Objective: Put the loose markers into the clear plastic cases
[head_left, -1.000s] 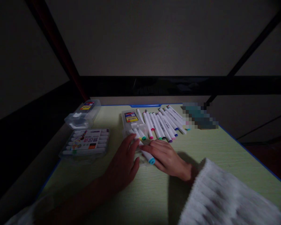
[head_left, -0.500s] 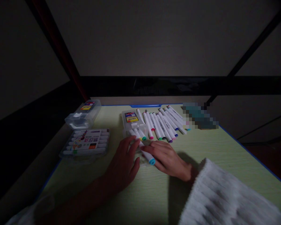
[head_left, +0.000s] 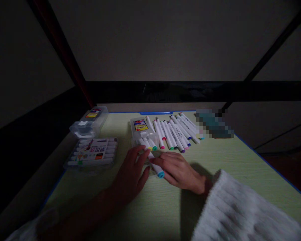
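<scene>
A white marker with a blue cap (head_left: 155, 166) slants between my hands, its blue end toward me. My right hand (head_left: 179, 170) grips it from the right, fingers closed around its side. My left hand (head_left: 132, 170) curls at the near left edge of an open clear plastic marker case (head_left: 150, 134), steadying it. Its fingertips are close to the far end of the blue-capped marker, with the thumb held apart below. Inside the case lie a few white markers (head_left: 148, 143) with green and yellow ends. My left hand partly covers the case's near part.
Several loose white markers (head_left: 174, 134) lie fanned out right of the case. Two more clear cases stand at left: one closed (head_left: 90, 124) at the back, another holding markers (head_left: 91, 152) nearer. A blurred-out flat object (head_left: 214, 124) lies at the right back of the blue-edged table (head_left: 230, 164).
The blue-capped end of the marker has shifted slightly left and toward me, the fingers of my right hand moving with it. My left hand has barely moved.
</scene>
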`<state>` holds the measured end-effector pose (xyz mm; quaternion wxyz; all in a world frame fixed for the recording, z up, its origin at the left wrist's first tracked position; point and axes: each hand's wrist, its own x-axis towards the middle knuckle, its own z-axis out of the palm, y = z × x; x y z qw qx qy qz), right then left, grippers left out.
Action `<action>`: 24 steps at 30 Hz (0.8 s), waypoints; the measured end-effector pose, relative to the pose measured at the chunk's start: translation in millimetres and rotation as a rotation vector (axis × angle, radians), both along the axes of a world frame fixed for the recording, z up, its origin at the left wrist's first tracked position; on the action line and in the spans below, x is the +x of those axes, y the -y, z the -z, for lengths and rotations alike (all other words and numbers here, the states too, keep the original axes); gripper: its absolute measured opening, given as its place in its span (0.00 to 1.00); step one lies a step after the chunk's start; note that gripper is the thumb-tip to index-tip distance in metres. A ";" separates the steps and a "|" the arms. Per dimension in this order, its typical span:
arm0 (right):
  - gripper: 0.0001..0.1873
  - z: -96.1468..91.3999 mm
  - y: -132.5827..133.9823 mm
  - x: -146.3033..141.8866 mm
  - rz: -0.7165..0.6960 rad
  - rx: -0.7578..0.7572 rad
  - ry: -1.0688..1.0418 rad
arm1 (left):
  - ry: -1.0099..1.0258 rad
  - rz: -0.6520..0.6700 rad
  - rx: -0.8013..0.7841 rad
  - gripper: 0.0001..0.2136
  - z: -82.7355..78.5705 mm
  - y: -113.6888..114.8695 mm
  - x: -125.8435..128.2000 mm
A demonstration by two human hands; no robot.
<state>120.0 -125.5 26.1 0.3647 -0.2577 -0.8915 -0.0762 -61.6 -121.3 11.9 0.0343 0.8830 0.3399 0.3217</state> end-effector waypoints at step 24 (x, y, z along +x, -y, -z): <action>0.16 0.3 0.7 -0.5 -0.001 0.024 0.021 | 0.017 -0.002 -0.038 0.21 3.4 0.3 -1.1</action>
